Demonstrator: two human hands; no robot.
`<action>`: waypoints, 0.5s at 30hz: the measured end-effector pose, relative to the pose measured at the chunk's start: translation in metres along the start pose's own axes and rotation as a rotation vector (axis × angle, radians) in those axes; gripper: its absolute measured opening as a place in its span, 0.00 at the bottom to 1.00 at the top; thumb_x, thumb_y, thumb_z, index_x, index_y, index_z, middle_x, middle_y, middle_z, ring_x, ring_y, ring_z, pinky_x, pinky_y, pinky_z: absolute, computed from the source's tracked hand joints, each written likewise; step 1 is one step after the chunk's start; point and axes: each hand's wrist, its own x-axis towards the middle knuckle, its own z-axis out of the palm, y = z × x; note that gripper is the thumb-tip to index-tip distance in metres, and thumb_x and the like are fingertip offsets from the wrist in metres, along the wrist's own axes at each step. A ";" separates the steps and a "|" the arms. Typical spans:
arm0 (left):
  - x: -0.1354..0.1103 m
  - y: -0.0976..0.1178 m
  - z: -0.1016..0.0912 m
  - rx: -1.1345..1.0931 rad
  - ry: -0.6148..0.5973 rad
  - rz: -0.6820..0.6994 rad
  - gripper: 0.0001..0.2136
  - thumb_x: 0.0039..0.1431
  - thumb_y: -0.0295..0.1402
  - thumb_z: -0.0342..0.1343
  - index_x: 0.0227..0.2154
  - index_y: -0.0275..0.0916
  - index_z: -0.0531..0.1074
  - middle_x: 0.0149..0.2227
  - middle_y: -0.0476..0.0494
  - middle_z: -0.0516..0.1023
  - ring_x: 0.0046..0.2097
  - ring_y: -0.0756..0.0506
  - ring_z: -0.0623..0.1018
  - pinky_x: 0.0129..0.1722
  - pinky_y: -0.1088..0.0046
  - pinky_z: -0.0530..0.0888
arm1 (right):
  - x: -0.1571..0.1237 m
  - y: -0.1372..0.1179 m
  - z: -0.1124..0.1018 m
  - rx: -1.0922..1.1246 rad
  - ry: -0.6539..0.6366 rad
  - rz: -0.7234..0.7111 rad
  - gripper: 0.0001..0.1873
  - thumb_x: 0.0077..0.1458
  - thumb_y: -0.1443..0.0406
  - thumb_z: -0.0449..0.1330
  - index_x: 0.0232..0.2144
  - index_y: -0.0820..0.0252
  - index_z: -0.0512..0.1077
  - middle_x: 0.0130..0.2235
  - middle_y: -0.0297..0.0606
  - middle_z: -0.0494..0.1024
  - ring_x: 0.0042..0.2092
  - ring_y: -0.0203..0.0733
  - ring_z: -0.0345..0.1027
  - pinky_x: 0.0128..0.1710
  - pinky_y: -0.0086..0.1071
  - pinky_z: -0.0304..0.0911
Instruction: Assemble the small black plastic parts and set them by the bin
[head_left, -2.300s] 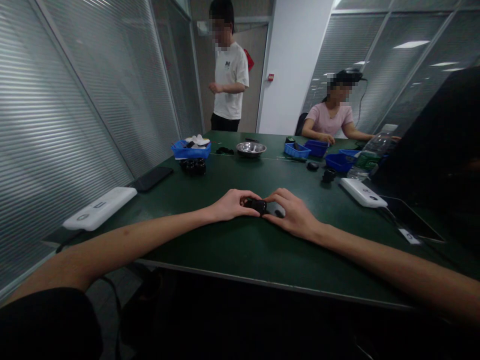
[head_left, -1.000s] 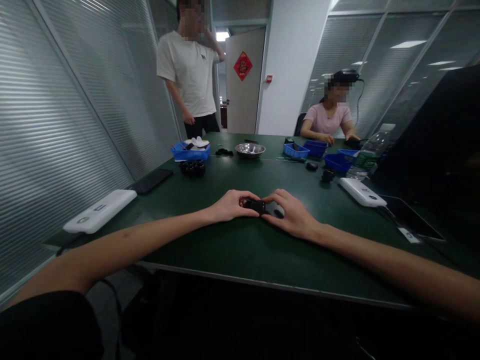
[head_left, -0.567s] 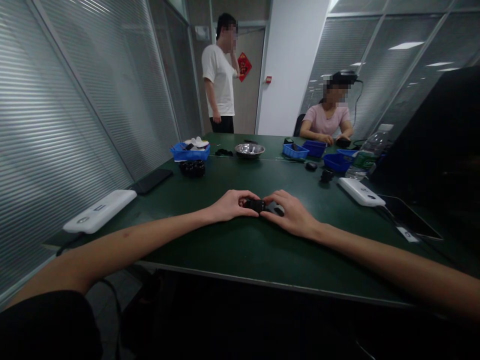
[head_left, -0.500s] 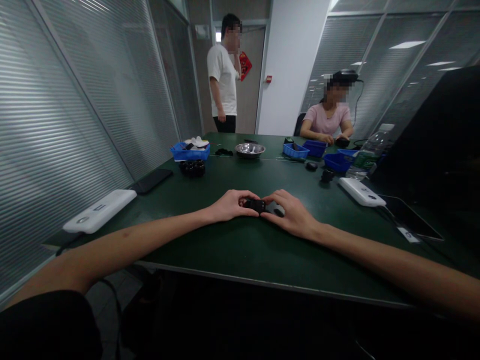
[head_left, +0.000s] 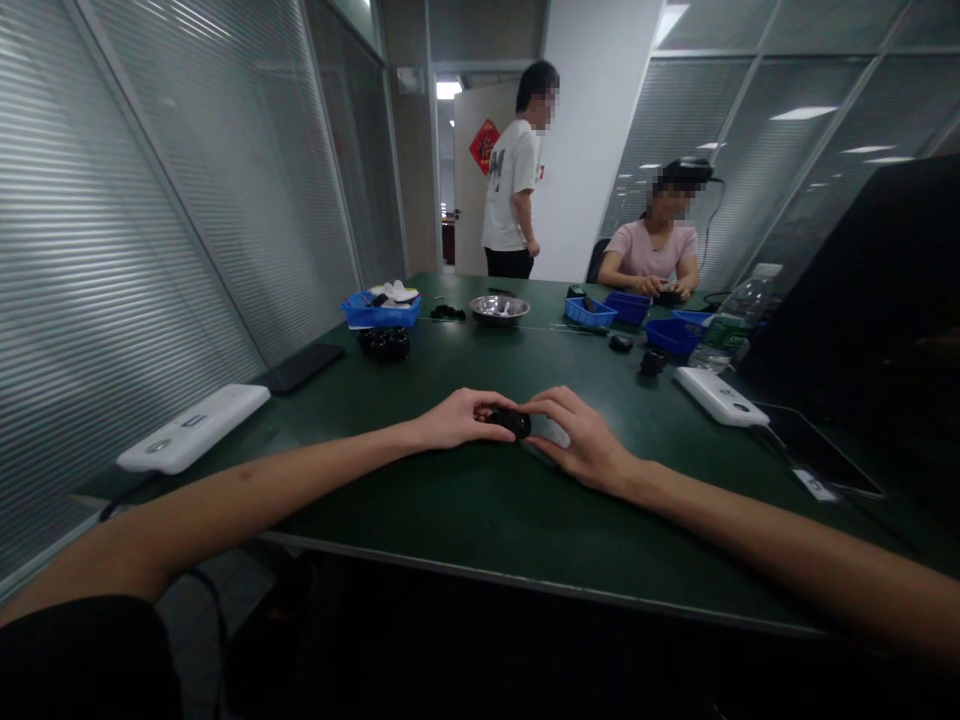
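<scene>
Dim room lit by ceiling panels (head_left: 802,113); glare streaks the blinds (head_left: 112,200), edges bow outward, the foreground sinks into shadow.

A dark green table (head_left: 465,500) is being used as the work surface. A white power bank (head_left: 193,428) and a black phone (head_left: 298,367) are lying well off to the left of the left hand (head_left: 457,420). Beyond the hands, a blue tray (head_left: 380,310), a cluster of black parts (head_left: 384,343) and a steel bowl (head_left: 499,308) are being kept. Past the right hand (head_left: 581,440), to its right, a second white power bank (head_left: 718,396), blue bins (head_left: 673,333) and a water bottle (head_left: 731,322) are resting.
</scene>
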 end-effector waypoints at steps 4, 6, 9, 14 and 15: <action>-0.001 0.004 0.000 0.022 -0.010 -0.002 0.25 0.54 0.40 0.69 0.53 0.37 0.76 0.48 0.40 0.81 0.46 0.42 0.79 0.46 0.65 0.73 | 0.001 -0.002 0.000 0.012 -0.004 0.006 0.20 0.64 0.65 0.62 0.57 0.52 0.68 0.52 0.46 0.73 0.53 0.53 0.69 0.52 0.51 0.71; -0.001 0.004 0.000 0.012 -0.012 0.003 0.25 0.55 0.40 0.69 0.54 0.36 0.76 0.48 0.40 0.81 0.45 0.43 0.79 0.45 0.66 0.73 | 0.003 -0.003 0.001 0.012 -0.003 0.049 0.20 0.64 0.62 0.63 0.56 0.53 0.68 0.52 0.46 0.74 0.53 0.53 0.70 0.52 0.51 0.71; -0.001 0.004 0.001 0.002 -0.018 0.011 0.25 0.56 0.40 0.68 0.55 0.36 0.75 0.48 0.39 0.81 0.45 0.43 0.79 0.45 0.65 0.73 | 0.004 -0.003 0.002 0.029 -0.006 0.154 0.19 0.64 0.56 0.63 0.54 0.54 0.70 0.49 0.44 0.77 0.49 0.52 0.73 0.49 0.50 0.72; -0.002 0.002 0.000 0.019 -0.008 0.016 0.26 0.56 0.42 0.68 0.55 0.36 0.75 0.45 0.40 0.81 0.45 0.42 0.79 0.44 0.65 0.74 | 0.003 -0.001 0.000 0.058 -0.034 0.151 0.17 0.66 0.56 0.62 0.52 0.54 0.71 0.48 0.44 0.78 0.47 0.51 0.73 0.45 0.46 0.73; -0.002 0.001 0.001 0.021 -0.005 0.015 0.26 0.55 0.41 0.69 0.55 0.36 0.76 0.44 0.40 0.82 0.45 0.42 0.79 0.44 0.65 0.74 | 0.003 -0.001 -0.001 0.054 -0.037 0.137 0.17 0.65 0.57 0.63 0.53 0.54 0.71 0.49 0.44 0.78 0.48 0.51 0.73 0.46 0.47 0.73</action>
